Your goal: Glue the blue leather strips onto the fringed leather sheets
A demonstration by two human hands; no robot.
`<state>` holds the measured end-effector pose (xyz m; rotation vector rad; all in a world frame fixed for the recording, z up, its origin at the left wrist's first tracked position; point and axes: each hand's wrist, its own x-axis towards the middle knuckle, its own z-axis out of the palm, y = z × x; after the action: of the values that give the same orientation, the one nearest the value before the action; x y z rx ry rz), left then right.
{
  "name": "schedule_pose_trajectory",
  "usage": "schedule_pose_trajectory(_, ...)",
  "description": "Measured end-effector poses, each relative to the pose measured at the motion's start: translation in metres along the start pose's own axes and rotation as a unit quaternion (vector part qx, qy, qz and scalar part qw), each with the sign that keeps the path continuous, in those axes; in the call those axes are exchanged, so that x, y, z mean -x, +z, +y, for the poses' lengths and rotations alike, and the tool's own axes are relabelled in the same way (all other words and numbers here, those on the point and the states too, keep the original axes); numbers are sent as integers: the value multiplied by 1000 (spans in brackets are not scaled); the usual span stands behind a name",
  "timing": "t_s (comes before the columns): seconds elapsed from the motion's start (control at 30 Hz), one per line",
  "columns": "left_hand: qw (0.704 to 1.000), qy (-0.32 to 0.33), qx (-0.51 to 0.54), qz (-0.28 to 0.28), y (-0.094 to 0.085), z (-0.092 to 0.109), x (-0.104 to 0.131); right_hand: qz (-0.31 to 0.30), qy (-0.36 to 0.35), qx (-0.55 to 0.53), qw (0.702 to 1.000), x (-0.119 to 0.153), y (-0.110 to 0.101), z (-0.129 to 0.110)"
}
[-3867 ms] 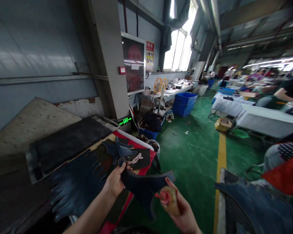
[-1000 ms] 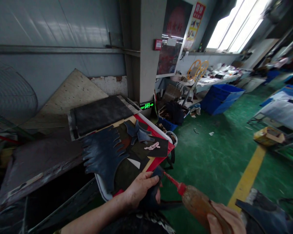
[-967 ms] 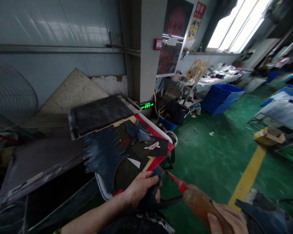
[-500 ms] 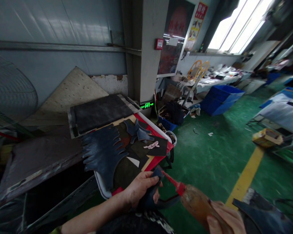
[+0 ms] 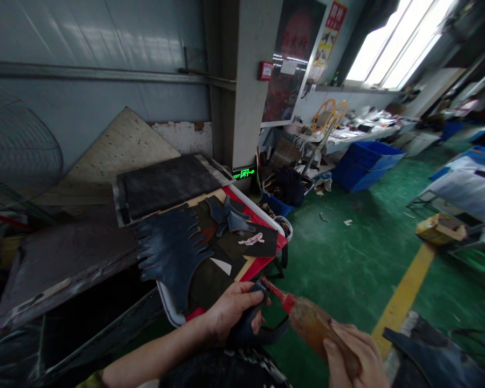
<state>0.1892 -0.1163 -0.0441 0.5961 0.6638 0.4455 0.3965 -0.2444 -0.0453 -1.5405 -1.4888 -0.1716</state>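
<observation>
Holding a brown squeeze bottle [image 5: 309,322] with fingers closed around it, the right hand [image 5: 355,350] has its red nozzle [image 5: 281,297] at the upper end of a dark blue leather-like strip [image 5: 244,326]. The left hand [image 5: 234,304] pinches this strip between thumb and fingers. Work on it seems under way, not complete; how much edge is treated, I cannot tell. Nor can I for the fringed dark blue piece [image 5: 170,250] on the white-rimmed table [image 5: 167,307].
</observation>
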Motion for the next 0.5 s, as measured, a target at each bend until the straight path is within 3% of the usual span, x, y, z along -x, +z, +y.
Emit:
schedule_pose_trajectory(0.17, 1000, 1, -21, 3, -1, 1, 1, 72, 50, -25, 996, 4, 1, -1)
schedule_pose_trajectory(0.3, 999, 9, -33, -18, -3, -1, 1, 7, 25, -26, 999, 6, 3, 1)
schedule_pose_trajectory(0.37, 998, 7, -51, -21, -4, -1, 2, 10, 39, -4, 999, 3, 3, 1)
schedule_pose_trajectory(0.5, 973, 48, -227, -7, -5, 9, 11, 63, 156, -31, 985, -8, -4, -5)
